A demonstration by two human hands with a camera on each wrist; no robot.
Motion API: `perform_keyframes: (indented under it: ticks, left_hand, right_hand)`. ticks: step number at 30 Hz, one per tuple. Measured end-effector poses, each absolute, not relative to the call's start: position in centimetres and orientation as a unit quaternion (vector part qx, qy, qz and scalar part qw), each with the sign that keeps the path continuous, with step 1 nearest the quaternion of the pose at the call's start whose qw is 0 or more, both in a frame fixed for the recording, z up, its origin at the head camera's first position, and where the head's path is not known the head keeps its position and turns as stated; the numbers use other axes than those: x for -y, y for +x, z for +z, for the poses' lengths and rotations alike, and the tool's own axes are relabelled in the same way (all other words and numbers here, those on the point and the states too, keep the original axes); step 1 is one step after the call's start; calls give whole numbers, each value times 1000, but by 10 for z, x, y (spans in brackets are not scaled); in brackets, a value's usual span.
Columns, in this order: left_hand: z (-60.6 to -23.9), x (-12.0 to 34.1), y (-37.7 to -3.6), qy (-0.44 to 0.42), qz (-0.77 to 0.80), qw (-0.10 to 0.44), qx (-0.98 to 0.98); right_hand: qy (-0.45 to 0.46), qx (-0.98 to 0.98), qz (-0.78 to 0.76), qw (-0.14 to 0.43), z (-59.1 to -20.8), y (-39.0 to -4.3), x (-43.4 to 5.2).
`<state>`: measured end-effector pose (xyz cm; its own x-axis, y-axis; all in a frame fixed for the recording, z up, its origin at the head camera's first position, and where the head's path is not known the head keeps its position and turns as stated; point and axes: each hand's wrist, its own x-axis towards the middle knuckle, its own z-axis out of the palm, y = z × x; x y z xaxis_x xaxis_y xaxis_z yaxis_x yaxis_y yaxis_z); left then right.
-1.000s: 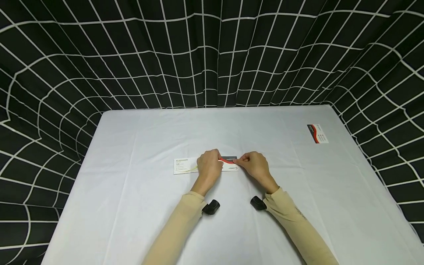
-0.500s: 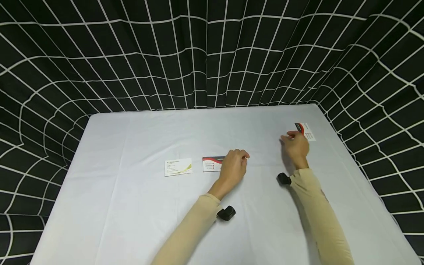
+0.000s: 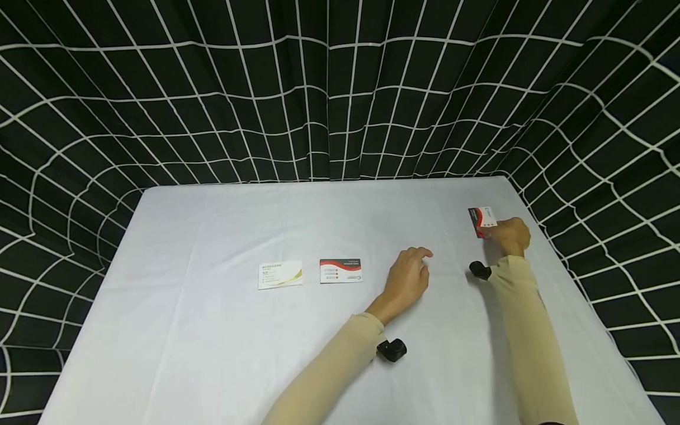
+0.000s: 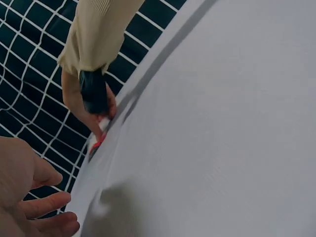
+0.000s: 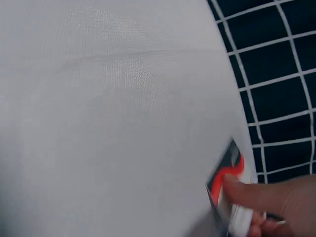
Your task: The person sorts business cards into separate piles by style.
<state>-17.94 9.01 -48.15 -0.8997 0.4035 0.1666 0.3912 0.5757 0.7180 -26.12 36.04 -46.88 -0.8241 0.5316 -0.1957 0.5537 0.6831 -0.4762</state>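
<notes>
Toward the far right of the table, my right hand [image 3: 512,236] pinches a black, red and white business card [image 3: 480,217]. In the right wrist view, the thumb [image 5: 247,192] lies on top of that card and its edge is lifted off the cloth. My left hand [image 3: 406,277] hovers over the middle of the table, fingers loosely bent, holding nothing. To its left lie two flat cards: a red, black and white business card [image 3: 340,271], and further left a white business card [image 3: 280,275] with a yellow-green swoosh.
A white cloth covers the table [image 3: 223,348]. Black curtains [image 3: 340,118] with a white grid hang behind it and along both sides. Each wrist carries a small black camera, such as the left wrist's camera [image 3: 392,350].
My right hand has left the middle cards, reached to the far right and taken hold of the card there. My left hand has let go of the middle card and moved right.
</notes>
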Motion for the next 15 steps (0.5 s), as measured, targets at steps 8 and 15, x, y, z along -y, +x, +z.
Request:
perform_keyframes:
  ticks: [8,15]
  left_hand:
    - [-477,-86,-186,234,442,28,-866]
    - [-476,-84,-196,235,417,-2,-878]
  right_hand:
    - [172,-839,-510,82,-473,-249,-341]
    - [58,-858,-494,129,-457,-221,-294]
